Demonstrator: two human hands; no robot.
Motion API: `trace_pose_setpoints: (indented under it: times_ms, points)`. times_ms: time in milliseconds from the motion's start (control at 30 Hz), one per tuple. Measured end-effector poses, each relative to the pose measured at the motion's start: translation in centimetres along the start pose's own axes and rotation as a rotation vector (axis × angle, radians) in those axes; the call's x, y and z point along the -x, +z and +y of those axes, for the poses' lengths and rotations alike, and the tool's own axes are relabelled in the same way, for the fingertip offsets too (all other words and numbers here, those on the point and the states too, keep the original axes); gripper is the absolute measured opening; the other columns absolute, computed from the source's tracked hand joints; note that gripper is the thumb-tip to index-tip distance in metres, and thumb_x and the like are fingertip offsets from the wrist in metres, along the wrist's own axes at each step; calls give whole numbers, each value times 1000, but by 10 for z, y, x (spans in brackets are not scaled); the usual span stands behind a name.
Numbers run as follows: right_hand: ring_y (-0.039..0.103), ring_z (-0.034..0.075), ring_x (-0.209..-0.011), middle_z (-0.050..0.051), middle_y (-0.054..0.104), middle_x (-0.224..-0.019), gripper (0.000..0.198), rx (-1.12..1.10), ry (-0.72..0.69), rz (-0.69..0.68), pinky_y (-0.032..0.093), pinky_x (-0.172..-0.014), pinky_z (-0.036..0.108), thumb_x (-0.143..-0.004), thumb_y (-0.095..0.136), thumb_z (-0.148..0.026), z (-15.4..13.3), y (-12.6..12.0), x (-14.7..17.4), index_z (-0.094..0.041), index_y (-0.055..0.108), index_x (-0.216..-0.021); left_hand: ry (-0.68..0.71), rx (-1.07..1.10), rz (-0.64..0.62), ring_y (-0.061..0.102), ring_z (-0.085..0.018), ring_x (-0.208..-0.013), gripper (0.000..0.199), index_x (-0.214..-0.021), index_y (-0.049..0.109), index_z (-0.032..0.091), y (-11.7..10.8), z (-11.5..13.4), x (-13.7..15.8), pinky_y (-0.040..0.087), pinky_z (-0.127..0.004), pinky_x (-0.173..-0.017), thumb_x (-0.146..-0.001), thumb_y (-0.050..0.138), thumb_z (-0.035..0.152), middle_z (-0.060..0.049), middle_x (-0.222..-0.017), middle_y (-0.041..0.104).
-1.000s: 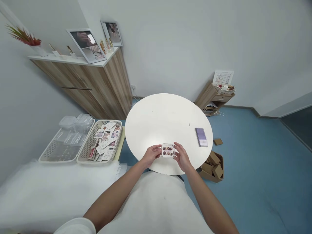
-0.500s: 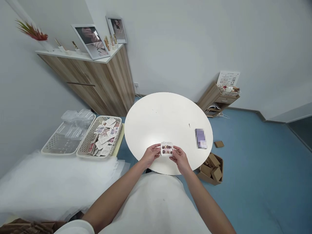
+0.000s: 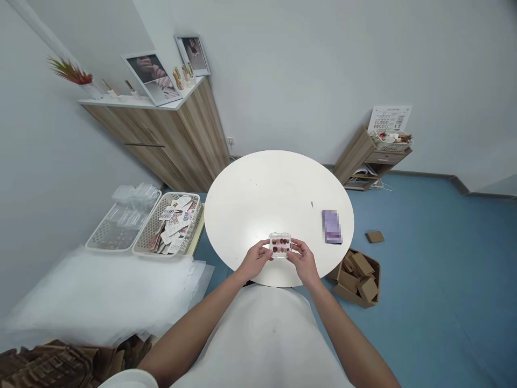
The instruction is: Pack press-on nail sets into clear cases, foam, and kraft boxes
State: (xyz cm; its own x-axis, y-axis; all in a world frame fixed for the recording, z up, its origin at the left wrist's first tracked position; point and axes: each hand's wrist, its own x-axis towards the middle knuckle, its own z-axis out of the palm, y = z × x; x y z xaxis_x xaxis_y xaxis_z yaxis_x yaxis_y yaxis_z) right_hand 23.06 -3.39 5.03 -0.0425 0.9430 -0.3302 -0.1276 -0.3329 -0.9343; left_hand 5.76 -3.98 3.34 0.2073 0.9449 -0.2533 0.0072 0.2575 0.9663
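Between my two hands is a small clear plastic case [image 3: 280,246] with two rows of press-on nails in dark red and pale tones. My left hand [image 3: 257,260] grips its left edge, thumb in front. On the right edge, my right hand [image 3: 304,261] pinches it the same way. The case is held over the near part of a white oval table [image 3: 242,205]. A purple phone-sized item, blurred out by pixelation [image 3: 332,226], lies on the table's right side. A tiny dark object [image 3: 312,205] rests near it.
Left of the table stand a white basket [image 3: 139,249] of printed cards and another basket [image 3: 91,240] holding clear plastic cases. White sheets [image 3: 100,291] are stacked nearer me. On the floor at right sits a cardboard box [image 3: 355,299] of small brown boxes. A wooden cabinet [image 3: 194,134] stands behind.
The view has shifted slightly. The case stays in both hands, and its angle looks slightly different. The purple item's pixelated surface looks changed.
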Motion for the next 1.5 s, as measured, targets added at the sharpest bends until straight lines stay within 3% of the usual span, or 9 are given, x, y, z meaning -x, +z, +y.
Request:
trace_pose_setpoints:
  times_ms: [133,300,433,567,700,833,967,1200,1500]
  points:
    - [59,14,-75,4,55,-100,45,-6,21,5,48,-72,34,-62,66,-36,7,-13,-3,-24,53,-103,-30,-104,38,59,-14,-70,44,-114,44,17,9,-2,-2,43,-29,-73,-77,51,40,-3,-78,60]
    - [58,12,-68,0,55,-86,42,-11,50,-20,50,-67,33,-59,68,-33,21,-23,-7,-22,54,-98,-18,-184,42,49,-9,-55,37,-107,48,18,18,-12,2,39,-23,-56,-78,48,41,3,-65,52]
    - [58,14,-68,1,57,-84,42,-11,68,-26,50,-65,34,-58,68,-33,33,-22,-10,-21,53,-96,-33,-250,127,47,-9,-55,39,-112,43,19,22,-21,8,38,-23,-56,-80,45,41,3,-66,52]
    - [59,16,-74,2,57,-87,43,-31,96,-13,51,-67,34,-59,68,-35,44,-12,-12,-21,52,-97,-52,-265,253,52,-11,-61,46,-122,33,20,22,-26,19,42,-27,-65,-82,40,42,2,-71,54]
    - [60,17,-79,6,57,-97,42,-25,105,-6,50,-72,36,-62,66,-37,51,2,-12,-20,52,-98,-51,-268,299,55,-13,-76,43,-122,36,21,19,-28,30,43,-31,-74,-84,37,41,-3,-86,55]
    - [60,18,-84,8,56,-104,42,17,101,-69,48,-79,38,-66,62,-37,54,10,-13,-20,52,-102,-85,-232,351,52,-16,-93,45,-123,36,21,15,-31,34,43,-31,-78,-82,42,40,-9,-111,49]
    - [56,20,-94,8,53,-115,44,104,88,-170,46,-83,39,-68,59,-35,56,22,-18,-22,50,-109,-81,-246,419,46,-17,-102,50,-128,31,24,8,-36,33,45,-29,-77,-82,43,38,-10,-121,40]
    - [49,19,-97,7,45,-118,49,305,44,-204,48,-76,34,-69,57,-34,60,73,-39,-26,47,-117,-192,-291,608,45,-18,-102,49,-126,37,23,-30,-43,30,46,-30,-78,-81,45,41,-9,-112,38]
    - [53,15,-86,6,50,-109,47,392,145,-282,47,-76,34,-68,58,-33,61,142,-79,-25,52,-114,-237,-178,595,47,-18,-98,52,-128,36,19,-113,-57,9,45,-28,-77,-82,41,44,-10,-109,39]
